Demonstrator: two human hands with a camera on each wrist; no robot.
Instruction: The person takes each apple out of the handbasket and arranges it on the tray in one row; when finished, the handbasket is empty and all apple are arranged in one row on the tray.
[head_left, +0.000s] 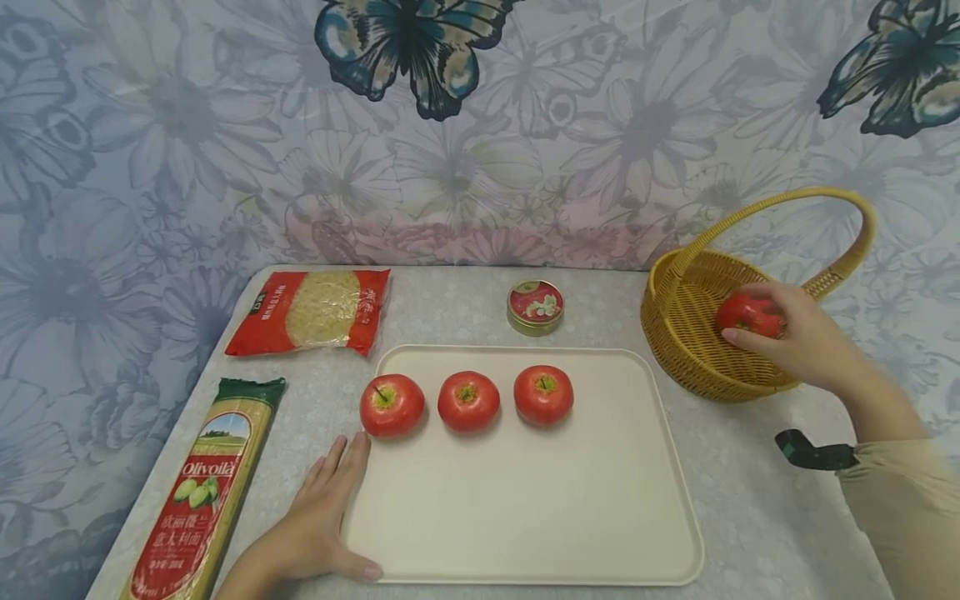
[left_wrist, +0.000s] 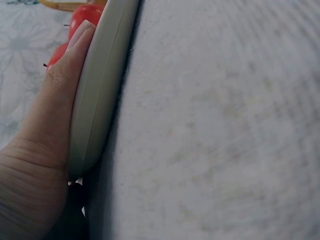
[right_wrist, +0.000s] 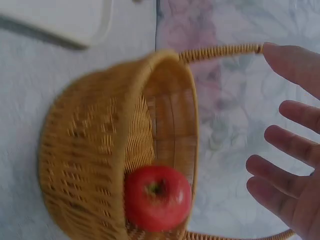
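My left hand [head_left: 318,508] rests at the left side of a cream tray [head_left: 525,517]. Its thumb [left_wrist: 60,85] lies along the tray's edge [left_wrist: 102,85] in the left wrist view, and its fingers look fairly straight. Three red apples stand in a row on the tray: a left apple [head_left: 392,406], a middle one [head_left: 468,402] and a right one [head_left: 543,395]. My right hand [head_left: 810,337] is over a wicker basket [head_left: 675,333]. Inside the basket sits another red apple [right_wrist: 157,197]. The right wrist view shows that hand's fingers [right_wrist: 292,145] spread, apart from this apple.
A red bag of noodles [head_left: 322,308] lies at the back left. In front of it is a long spaghetti pack [head_left: 198,492]. A round tin [head_left: 536,307] stands behind the tray. The basket's tall handle [head_left: 795,196] arches up at the right, near a patterned cloth backdrop.
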